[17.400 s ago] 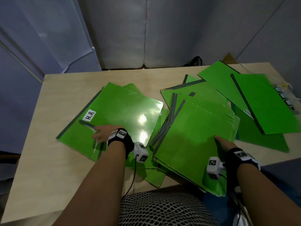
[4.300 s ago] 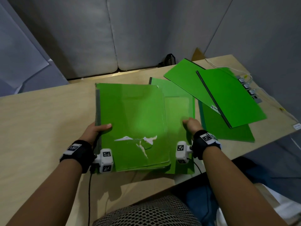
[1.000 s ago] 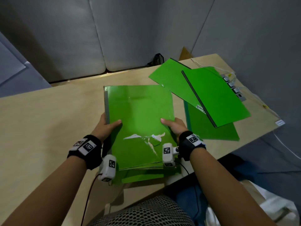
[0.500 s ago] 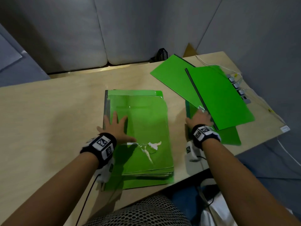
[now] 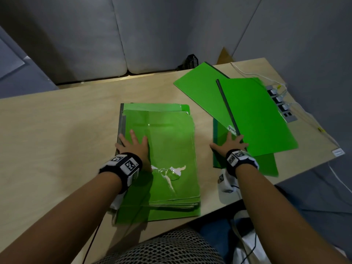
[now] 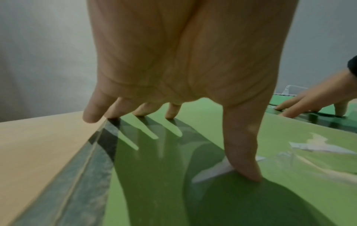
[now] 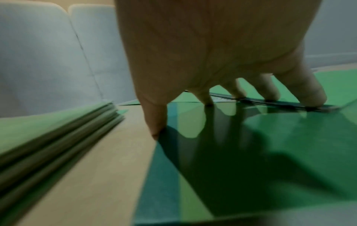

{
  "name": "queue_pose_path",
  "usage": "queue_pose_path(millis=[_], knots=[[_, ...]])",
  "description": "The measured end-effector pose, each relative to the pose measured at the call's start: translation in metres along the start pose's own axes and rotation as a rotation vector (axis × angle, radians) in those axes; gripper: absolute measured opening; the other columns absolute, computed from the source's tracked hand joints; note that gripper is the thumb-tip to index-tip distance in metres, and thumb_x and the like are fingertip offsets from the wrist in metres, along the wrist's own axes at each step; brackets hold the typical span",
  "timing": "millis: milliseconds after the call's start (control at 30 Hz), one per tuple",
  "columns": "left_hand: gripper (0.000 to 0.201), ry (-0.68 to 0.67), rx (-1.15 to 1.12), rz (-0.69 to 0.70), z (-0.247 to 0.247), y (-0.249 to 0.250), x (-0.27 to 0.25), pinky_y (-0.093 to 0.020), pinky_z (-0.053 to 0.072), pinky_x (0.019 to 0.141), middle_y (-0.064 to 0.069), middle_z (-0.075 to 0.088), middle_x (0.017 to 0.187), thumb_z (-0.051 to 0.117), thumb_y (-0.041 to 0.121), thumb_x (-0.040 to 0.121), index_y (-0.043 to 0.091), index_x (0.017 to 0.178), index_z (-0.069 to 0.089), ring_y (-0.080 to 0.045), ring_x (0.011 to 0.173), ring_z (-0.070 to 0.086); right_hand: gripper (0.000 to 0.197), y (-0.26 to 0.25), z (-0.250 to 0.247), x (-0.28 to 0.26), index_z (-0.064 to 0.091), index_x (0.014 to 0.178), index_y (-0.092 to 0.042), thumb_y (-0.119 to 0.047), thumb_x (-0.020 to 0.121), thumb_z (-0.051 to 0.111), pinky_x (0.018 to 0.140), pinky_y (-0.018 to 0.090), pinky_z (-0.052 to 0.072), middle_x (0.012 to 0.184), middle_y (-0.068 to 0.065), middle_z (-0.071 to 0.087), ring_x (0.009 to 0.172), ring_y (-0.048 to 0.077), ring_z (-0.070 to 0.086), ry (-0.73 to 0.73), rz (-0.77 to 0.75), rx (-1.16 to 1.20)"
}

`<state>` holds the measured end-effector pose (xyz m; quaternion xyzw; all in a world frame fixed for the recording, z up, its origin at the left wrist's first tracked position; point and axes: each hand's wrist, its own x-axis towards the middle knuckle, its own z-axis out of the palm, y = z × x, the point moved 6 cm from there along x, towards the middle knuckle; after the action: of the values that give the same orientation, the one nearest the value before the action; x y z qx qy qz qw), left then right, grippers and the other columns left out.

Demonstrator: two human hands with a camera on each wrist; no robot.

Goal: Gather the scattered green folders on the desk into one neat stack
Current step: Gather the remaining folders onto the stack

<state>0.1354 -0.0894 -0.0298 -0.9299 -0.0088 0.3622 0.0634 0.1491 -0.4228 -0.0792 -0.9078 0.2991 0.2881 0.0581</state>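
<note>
Pale wooden desk [image 5: 57, 141] spanning the head view, backed at 12 o'clock by grey padded panels [image 5: 76, 35]. Gathered stack of green folders [image 5: 171, 141] at the centre, squared up, with a torn white patch [image 5: 169, 170] on the top cover and grey spines along the 9 o'clock edge. Three loose green folders [image 5: 257, 119] fanned and overlapping at 2 o'clock, apart from the stack, bare desk between. Grey power strip [image 5: 280, 105] with white cables at the 3 o'clock edge. Left hand [image 5: 133, 147] spread wide and flat on the stack's 9 o'clock side, fingertips [image 6: 172, 113] pressing the top cover, gripping nothing. Right hand [image 5: 230, 143] likewise splayed, thumb at the lowest loose folder's edge, fingertips [image 7: 270, 94] down on a dark spine strip [image 7: 280, 104], nothing grasped.
</note>
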Motion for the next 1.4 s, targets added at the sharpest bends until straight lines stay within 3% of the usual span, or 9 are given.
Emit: queue_pose_path(millis=[133, 400, 533, 667, 800, 967, 1133, 1333, 1400], knots=[[0.118, 0.003, 0.001, 0.003, -0.002, 0.002, 0.0, -0.062, 0.014, 0.115, -0.024, -0.018, 0.157, 0.073, 0.054, 0.072, 0.019, 0.153, -0.005, -0.055, 0.141, -0.007, 0.102, -0.024, -0.001, -0.013, 0.015, 0.149, -0.02, -0.063, 0.071, 0.065, 0.096, 0.058, 0.046, 0.148, 0.023, 0.028, 0.126, 0.045, 0.044, 0.049, -0.095, -0.038], [0.119, -0.012, 0.015, 0.009, 0.001, 0.003, 0.003, -0.062, 0.019, 0.114, -0.025, -0.018, 0.157, 0.073, 0.055, 0.071, 0.019, 0.153, -0.004, -0.056, 0.141, -0.006, 0.134, -0.022, -0.028, 0.005, 0.002, 0.152, -0.014, -0.076, 0.055, 0.07, 0.105, 0.063, 0.034, 0.156, 0.026, 0.009, 0.138, 0.049, 0.024, 0.057, -0.007, -0.022], [0.119, -0.017, 0.015, -0.001, 0.0, 0.005, 0.004, -0.063, 0.021, 0.112, -0.026, -0.017, 0.156, 0.075, 0.054, 0.07, 0.018, 0.153, -0.002, -0.057, 0.14, -0.005, 0.134, -0.027, -0.026, 0.035, 0.038, 0.138, -0.004, -0.077, 0.033, 0.073, 0.097, 0.053, 0.048, 0.138, 0.022, 0.046, 0.123, 0.04, 0.049, -0.018, -0.006, -0.017], [0.12, -0.013, 0.04, 0.009, 0.0, 0.004, 0.005, -0.063, 0.021, 0.113, -0.027, -0.017, 0.156, 0.073, 0.057, 0.07, 0.017, 0.153, -0.004, -0.058, 0.14, -0.005, 0.092, -0.035, -0.016, 0.056, 0.061, 0.098, -0.008, -0.053, 0.019, 0.068, 0.076, 0.047, 0.053, 0.095, 0.016, 0.06, 0.082, 0.031, 0.054, 0.012, -0.082, -0.033], [0.121, -0.004, 0.036, 0.02, 0.001, 0.002, 0.006, -0.062, 0.02, 0.113, -0.026, -0.017, 0.157, 0.073, 0.059, 0.07, 0.018, 0.153, -0.005, -0.057, 0.14, -0.006, 0.094, -0.044, -0.014, 0.037, 0.043, 0.13, 0.002, -0.041, 0.053, 0.074, 0.091, 0.058, 0.049, 0.121, 0.024, 0.058, 0.114, 0.043, 0.055, 0.079, -0.083, 0.008], [0.121, 0.009, 0.008, 0.037, 0.001, 0.001, 0.004, -0.062, 0.018, 0.114, -0.025, -0.017, 0.157, 0.074, 0.057, 0.069, 0.019, 0.153, -0.004, -0.056, 0.141, -0.006, 0.046, -0.059, -0.043, 0.003, 0.058, 0.105, 0.002, -0.029, 0.076, 0.071, 0.07, 0.035, 0.053, 0.095, 0.015, 0.062, 0.087, 0.033, 0.062, 0.12, -0.204, -0.079], [0.121, 0.011, -0.015, 0.051, 0.0, 0.0, 0.003, -0.062, 0.019, 0.114, -0.024, -0.015, 0.158, 0.076, 0.056, 0.067, 0.019, 0.153, 0.0, -0.056, 0.141, -0.005, 0.02, -0.07, -0.071, -0.041, 0.057, 0.082, -0.003, -0.02, 0.079, 0.068, 0.062, 0.028, 0.043, 0.077, 0.009, 0.055, 0.071, 0.027, 0.055, 0.134, -0.315, -0.077], [0.118, 0.039, -0.12, 0.105, -0.002, -0.008, -0.003, -0.06, 0.016, 0.115, -0.017, -0.009, 0.16, 0.076, 0.062, 0.062, 0.026, 0.152, 0.009, -0.051, 0.144, -0.003, 0.018, -0.13, -0.055, -0.143, 0.059, 0.088, -0.008, -0.023, 0.08, 0.066, 0.065, 0.028, 0.048, 0.086, 0.007, 0.055, 0.087, 0.027, 0.064, 0.066, -0.577, -0.136], [0.118, 0.052, -0.374, 0.136, -0.008, -0.02, -0.004, -0.058, 0.014, 0.117, -0.012, 0.002, 0.162, 0.073, 0.068, 0.058, 0.028, 0.153, 0.014, -0.043, 0.147, 0.004, 0.025, -0.15, -0.037, -0.175, 0.063, 0.093, -0.007, -0.028, 0.08, 0.067, 0.069, 0.03, 0.051, 0.092, 0.009, 0.059, 0.093, 0.028, 0.066, 0.04, -0.644, -0.154]])
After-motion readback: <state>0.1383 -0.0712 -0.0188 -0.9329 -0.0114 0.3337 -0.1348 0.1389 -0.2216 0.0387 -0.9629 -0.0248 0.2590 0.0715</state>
